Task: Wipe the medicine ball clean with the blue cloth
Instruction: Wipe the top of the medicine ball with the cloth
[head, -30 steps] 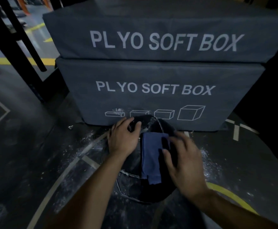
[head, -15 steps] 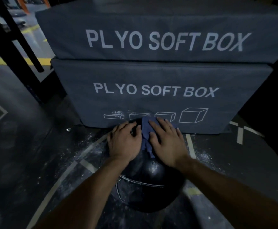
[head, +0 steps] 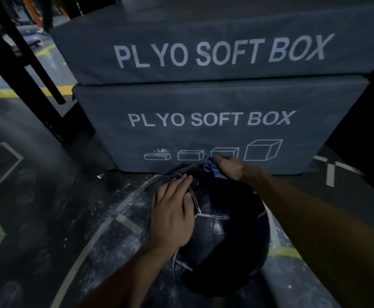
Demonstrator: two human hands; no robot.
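A large black medicine ball (head: 226,241) with pale stitched seams lies on the dark floor in front of the stacked boxes. My left hand (head: 172,210) rests flat on its upper left side, fingers straight. My right hand (head: 228,166) reaches over the ball's far top edge and presses the blue cloth (head: 212,168) against it. Only a small bunched bit of the cloth shows past the fingers; the rest is hidden under the hand.
Two stacked grey boxes marked PLYO SOFT BOX (head: 215,121) stand right behind the ball. A black rack post (head: 21,63) rises at the left. White chalk dust (head: 124,201) and painted lines cover the floor around the ball.
My right hand slid the cloth from the ball's near right side up over the top to its far edge. The ball has turned a little under my left hand.
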